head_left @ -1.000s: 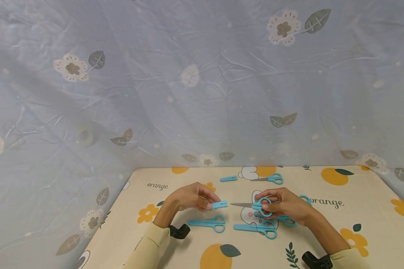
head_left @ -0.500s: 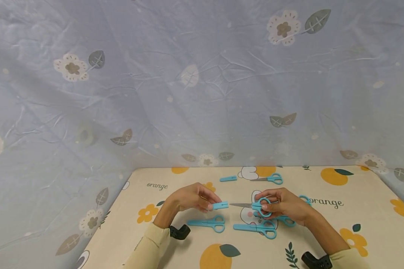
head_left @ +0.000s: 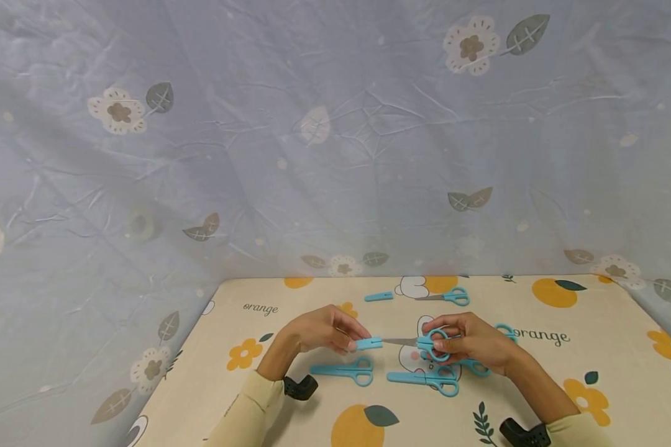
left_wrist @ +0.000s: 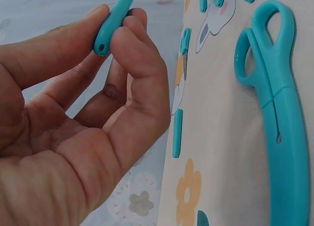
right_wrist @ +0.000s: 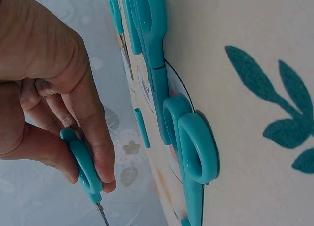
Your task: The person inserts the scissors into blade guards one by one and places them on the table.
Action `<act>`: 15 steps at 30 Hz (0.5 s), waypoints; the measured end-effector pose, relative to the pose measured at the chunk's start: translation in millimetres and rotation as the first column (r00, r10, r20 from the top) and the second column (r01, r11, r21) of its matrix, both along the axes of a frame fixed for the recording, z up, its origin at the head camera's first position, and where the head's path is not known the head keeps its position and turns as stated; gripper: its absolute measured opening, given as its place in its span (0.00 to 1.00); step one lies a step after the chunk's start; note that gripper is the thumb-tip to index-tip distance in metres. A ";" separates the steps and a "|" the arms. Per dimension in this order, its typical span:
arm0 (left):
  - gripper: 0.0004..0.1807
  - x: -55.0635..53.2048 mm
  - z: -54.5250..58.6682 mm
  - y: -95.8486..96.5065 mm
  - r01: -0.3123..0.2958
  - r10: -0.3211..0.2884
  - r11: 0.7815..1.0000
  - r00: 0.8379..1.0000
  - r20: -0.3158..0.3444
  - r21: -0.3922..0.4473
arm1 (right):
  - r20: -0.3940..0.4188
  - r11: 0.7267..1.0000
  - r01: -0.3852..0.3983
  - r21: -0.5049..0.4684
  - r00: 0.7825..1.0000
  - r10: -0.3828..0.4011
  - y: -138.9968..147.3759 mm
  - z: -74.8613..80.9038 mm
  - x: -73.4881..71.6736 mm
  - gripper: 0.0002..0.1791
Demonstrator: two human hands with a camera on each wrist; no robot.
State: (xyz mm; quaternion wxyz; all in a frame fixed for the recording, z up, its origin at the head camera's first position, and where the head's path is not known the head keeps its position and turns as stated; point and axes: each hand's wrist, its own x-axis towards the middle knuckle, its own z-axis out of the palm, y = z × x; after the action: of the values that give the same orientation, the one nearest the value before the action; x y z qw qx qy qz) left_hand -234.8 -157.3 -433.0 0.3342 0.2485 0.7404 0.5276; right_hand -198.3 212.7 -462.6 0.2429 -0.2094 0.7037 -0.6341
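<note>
My left hand (head_left: 320,329) pinches a light-blue blade cover (head_left: 369,343) between thumb and fingertips, its slotted end facing right. In the left wrist view the rounded closed end of the cover (left_wrist: 104,39) sticks out from the pinch. My right hand (head_left: 472,338) holds a pair of light-blue scissors (head_left: 427,343) by the handles, blades together and pointing left. The blade tip is right at the cover's slotted end. From the right wrist, thumb and fingers pinch the scissors' handle (right_wrist: 87,167). Both hands are above the table.
Covered scissors (head_left: 341,370) lie below the left hand, and another covered pair (head_left: 419,379) lies front centre. More scissors (head_left: 476,367) are partly hidden under the right hand. Further back are bare scissors (head_left: 455,297) and a loose cover (head_left: 379,297). A patterned curtain (head_left: 335,155) stands behind the table.
My left hand has moved the cover slightly to the right, so the gap to the blade tip has closed. My right hand and its scissors have barely moved.
</note>
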 end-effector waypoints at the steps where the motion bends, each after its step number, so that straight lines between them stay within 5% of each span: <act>1: 0.17 0.0 -0.1 0.4 0.002 -0.002 1.000 1.000 0.001 0.001 | -0.002 1.000 -0.004 -0.002 1.000 0.004 -0.3 0.3 0.0 0.30; 15: 0.18 2.5 -0.2 6.6 0.014 -0.014 1.000 1.000 0.021 0.013 | -0.019 0.997 -0.071 -0.034 0.997 0.070 -6.7 -1.2 0.5 0.26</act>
State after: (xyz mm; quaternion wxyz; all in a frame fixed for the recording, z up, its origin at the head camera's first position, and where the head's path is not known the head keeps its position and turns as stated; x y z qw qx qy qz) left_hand -232.2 -150.7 -433.3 0.3440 0.2501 0.7318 0.5326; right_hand -197.8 206.0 -463.9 0.2550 -0.2439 0.6870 -0.6352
